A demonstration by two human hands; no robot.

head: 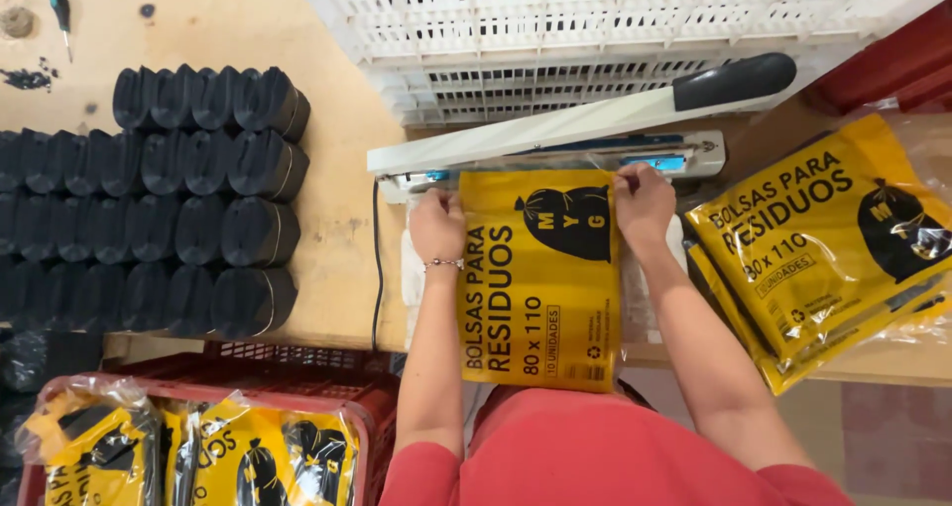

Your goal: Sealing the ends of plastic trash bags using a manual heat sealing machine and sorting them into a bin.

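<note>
Rows of rolled black plastic bags with paper bands [169, 199] fill the left side of the frame on the light wooden bench [337, 228]. A small green-handled screwdriver [61, 15] lies in the upper left corner. A white plastic lattice crate [595, 20] stretches across the top. Just below it sits the long white heat sealer with a black handle [585, 129], its arm lifted, and a black cord [377, 268] runs down from its left end. On the right side lies a stack of yellow packs in clear wrap [823, 248]. In the lower left, a red plastic basket [297, 382] holds more yellow packs [198, 456].

The red basket and the stack on the right are cut off by the frame edges. The red shirt at the bottom hides the lower edge of the bench. Something white lies under the middle pack, but it is hard to make out.

The flat yellow plastic pack with a black bag picture [540, 278] lies in the middle of the frame, its top edge at the sealer. The left hand [436, 224] pinches the pack's top left corner. The right hand [643, 201] pinches its top right corner. Both hands are closed on the pack.
</note>
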